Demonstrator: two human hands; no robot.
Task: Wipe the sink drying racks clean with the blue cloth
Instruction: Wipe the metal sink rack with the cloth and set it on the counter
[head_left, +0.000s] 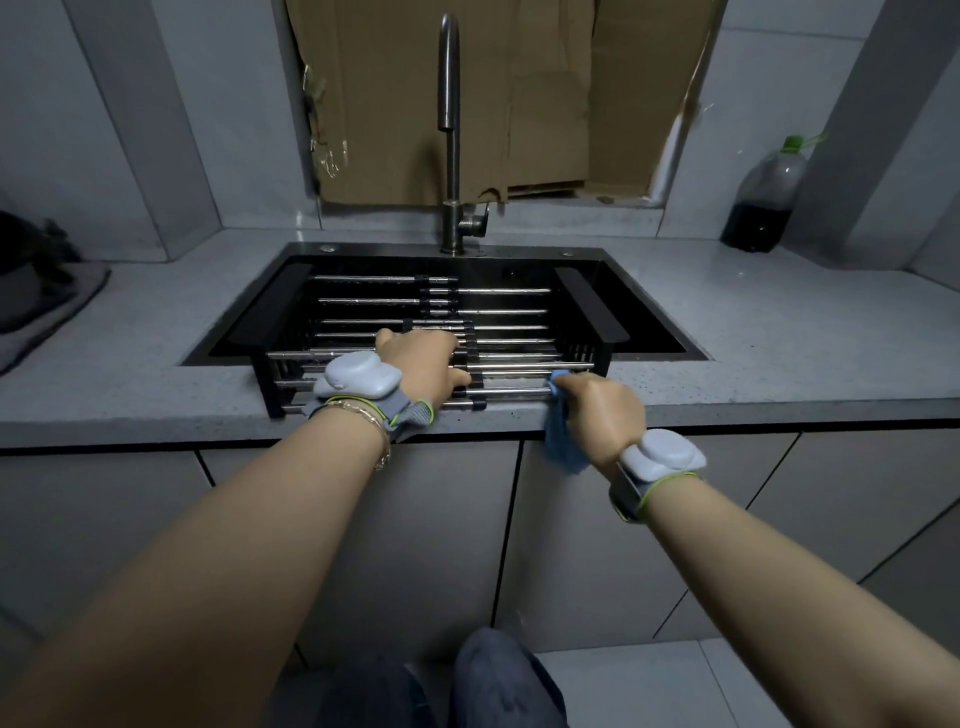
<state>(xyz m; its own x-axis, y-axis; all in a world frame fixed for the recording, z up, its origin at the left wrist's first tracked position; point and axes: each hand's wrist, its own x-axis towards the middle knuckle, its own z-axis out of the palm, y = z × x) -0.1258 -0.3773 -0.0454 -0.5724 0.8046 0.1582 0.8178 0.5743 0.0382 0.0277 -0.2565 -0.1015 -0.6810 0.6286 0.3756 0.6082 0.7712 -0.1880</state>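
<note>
Two drying racks (511, 332) across sink (662, 332), faucet (451, 156) behind, bottle (762, 202) at right

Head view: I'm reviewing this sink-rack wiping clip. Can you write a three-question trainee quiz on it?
1. Which hand holds the cloth? A: left hand. B: right hand.
2. True or false: the bottle stands left of the faucet.
3. Fill in: the left hand holds the ___ rack (near or far).
Key: 1 B; 2 false; 3 near.
</note>
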